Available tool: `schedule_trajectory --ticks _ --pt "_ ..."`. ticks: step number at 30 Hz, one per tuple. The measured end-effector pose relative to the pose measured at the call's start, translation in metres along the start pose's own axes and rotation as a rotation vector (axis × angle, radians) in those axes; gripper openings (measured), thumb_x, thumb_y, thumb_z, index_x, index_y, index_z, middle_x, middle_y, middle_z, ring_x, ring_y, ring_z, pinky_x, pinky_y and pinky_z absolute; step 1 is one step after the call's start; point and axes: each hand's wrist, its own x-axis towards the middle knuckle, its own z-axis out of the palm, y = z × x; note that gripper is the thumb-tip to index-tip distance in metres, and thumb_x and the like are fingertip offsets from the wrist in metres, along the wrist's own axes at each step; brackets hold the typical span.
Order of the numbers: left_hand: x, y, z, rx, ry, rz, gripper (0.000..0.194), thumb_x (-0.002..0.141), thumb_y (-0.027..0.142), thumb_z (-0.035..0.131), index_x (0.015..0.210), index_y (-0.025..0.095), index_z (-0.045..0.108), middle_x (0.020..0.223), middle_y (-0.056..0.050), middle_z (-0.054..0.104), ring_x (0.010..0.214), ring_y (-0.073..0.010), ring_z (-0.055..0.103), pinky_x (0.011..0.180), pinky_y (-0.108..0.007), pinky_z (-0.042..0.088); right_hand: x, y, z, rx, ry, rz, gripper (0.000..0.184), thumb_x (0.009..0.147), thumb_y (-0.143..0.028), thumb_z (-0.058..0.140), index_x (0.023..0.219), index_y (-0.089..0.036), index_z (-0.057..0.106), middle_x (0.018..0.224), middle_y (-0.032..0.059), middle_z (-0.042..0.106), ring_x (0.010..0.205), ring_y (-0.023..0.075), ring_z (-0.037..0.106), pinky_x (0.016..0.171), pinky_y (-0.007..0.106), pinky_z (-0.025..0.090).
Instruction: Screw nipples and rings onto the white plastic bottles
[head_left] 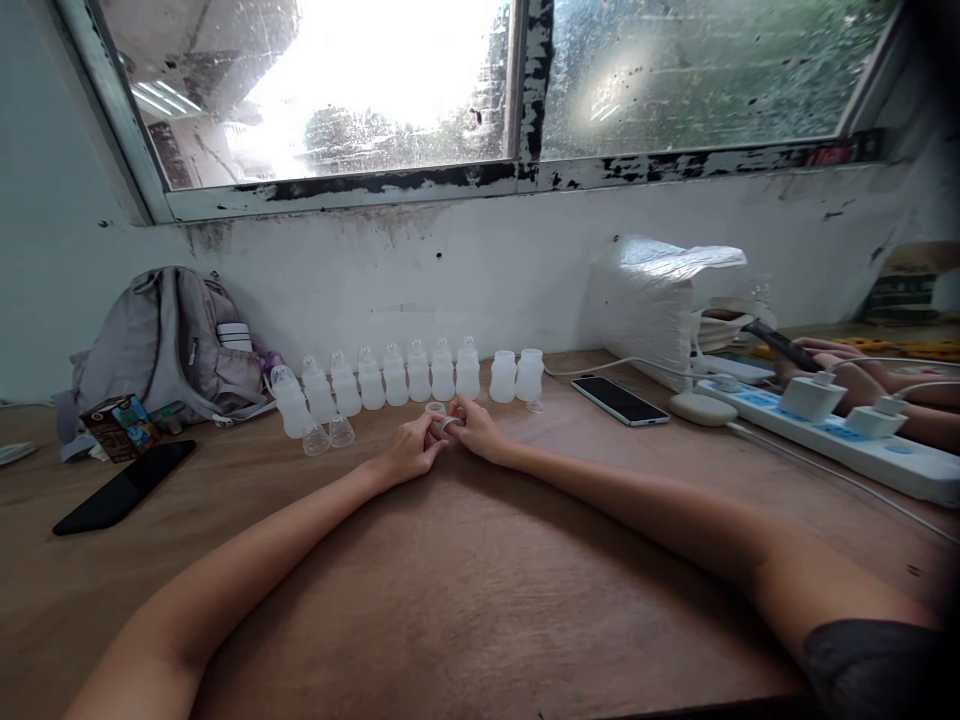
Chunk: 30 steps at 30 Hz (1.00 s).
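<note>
My left hand [409, 450] and my right hand [480, 432] meet over the table, fingers pinched around a small clear ring-shaped piece [436, 408]. The fingers partly cover it, and I cannot tell whether it is one part or two. Just behind them runs a row of small frosted bottles [394, 380] with clear, teat-like tops, standing upright. Two frosted bottles [504, 378] without such tops stand at the row's right end. At the left end, clear cone-shaped covers [316, 440] rest on the table. A small clear piece [534, 407] lies by the rightmost bottle.
To the left are a grey backpack [176, 340], a small printed carton [120, 428] and a black phone [124, 487]. On the right lie another phone [619, 400], a round white pad [702, 409] and a power strip [832, 430] with cables. Another person's hand [832, 360] shows beyond it.
</note>
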Motion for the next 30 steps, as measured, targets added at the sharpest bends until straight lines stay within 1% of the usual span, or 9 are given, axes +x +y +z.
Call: schedule_trajectory --ticks 5,9,12,17,21,23,26,28,30 --pt "0.002 0.001 0.000 -0.021 0.022 -0.028 0.029 0.075 0.022 0.053 0.104 0.018 0.049 0.069 -0.001 0.059 0.058 -0.0131 0.055 0.060 -0.024 0.042 0.000 -0.002 0.000 0.001 0.022 0.008 0.010 0.067 -0.025 0.050 0.073 -0.020 0.044 0.058 -0.0055 0.046 0.055 0.0109 0.041 0.052 0.022 0.031" --pt "0.004 0.004 -0.001 -0.089 0.033 -0.083 0.028 0.077 0.028 0.052 0.103 0.018 0.050 0.072 -0.001 0.060 0.061 -0.0130 0.056 0.061 -0.023 0.043 0.001 -0.002 -0.001 0.005 0.036 0.012 0.007 0.068 -0.023 0.048 0.073 -0.019 0.047 0.058 -0.0051 0.047 0.055 0.0111 0.042 0.053 0.022 0.032" --pt "0.005 0.006 -0.002 -0.198 0.030 -0.143 0.026 0.080 0.035 0.049 0.100 0.018 0.052 0.071 -0.001 0.060 0.059 -0.0122 0.055 0.059 -0.023 0.043 0.000 -0.003 -0.002 0.016 0.013 0.005 0.008 0.068 -0.021 0.048 0.075 -0.019 0.049 0.056 -0.0055 0.047 0.054 0.0109 0.043 0.052 0.022 0.032" --pt "0.007 0.002 -0.004 -0.484 -0.004 -0.284 0.036 0.079 0.045 0.049 0.100 0.017 0.054 0.063 0.001 0.057 0.050 -0.0103 0.054 0.049 -0.020 0.040 -0.001 -0.004 -0.003 0.041 -0.008 0.001 0.012 0.070 -0.024 0.049 0.080 -0.018 0.051 0.061 -0.0039 0.052 0.057 0.0112 0.047 0.055 0.022 0.036" --pt "0.011 -0.004 -0.004 -0.621 0.004 -0.366 0.042 0.081 0.049 0.042 0.103 0.015 0.054 0.068 -0.001 0.058 0.048 -0.0088 0.055 0.042 -0.018 0.036 -0.001 -0.005 -0.002 0.057 -0.029 0.016 0.020 0.070 -0.026 0.051 0.088 -0.018 0.052 0.059 -0.0048 0.052 0.051 0.0100 0.046 0.050 0.021 0.036" --pt "0.012 -0.006 -0.004 -0.642 0.009 -0.381 0.039 0.078 0.047 0.048 0.099 0.015 0.055 0.071 -0.001 0.058 0.046 -0.0078 0.055 0.041 -0.017 0.035 -0.001 -0.004 -0.001 0.063 -0.039 0.027 0.021 0.069 -0.022 0.051 0.089 -0.018 0.052 0.055 -0.0061 0.051 0.046 0.0089 0.043 0.047 0.020 0.034" --pt "0.012 -0.007 -0.003 -0.679 0.012 -0.415 0.033 0.073 0.044 0.056 0.086 0.013 0.057 0.066 0.000 0.057 0.045 -0.0074 0.054 0.040 -0.017 0.034 -0.001 -0.004 -0.001 0.072 -0.049 0.042 0.020 0.068 -0.018 0.050 0.087 -0.018 0.051 0.051 -0.0076 0.048 0.041 0.0076 0.041 0.044 0.019 0.032" --pt "0.013 -0.009 -0.002 -0.707 0.025 -0.446 0.031 0.072 0.043 0.058 0.080 0.013 0.056 0.063 0.001 0.056 0.045 -0.0076 0.054 0.040 -0.016 0.035 -0.001 -0.004 -0.002 0.077 -0.056 0.046 0.018 0.068 -0.020 0.051 0.086 -0.018 0.050 0.050 -0.0081 0.046 0.040 0.0072 0.040 0.042 0.019 0.032" --pt "0.013 -0.012 -0.001 -0.735 0.059 -0.489 0.030 0.073 0.043 0.057 0.079 0.013 0.055 0.064 0.001 0.056 0.045 -0.0076 0.055 0.040 -0.017 0.036 -0.002 -0.006 -0.002 0.099 -0.060 0.050 0.018 0.070 -0.027 0.052 0.086 -0.018 0.048 0.052 -0.0080 0.046 0.039 0.0070 0.040 0.041 0.019 0.032"
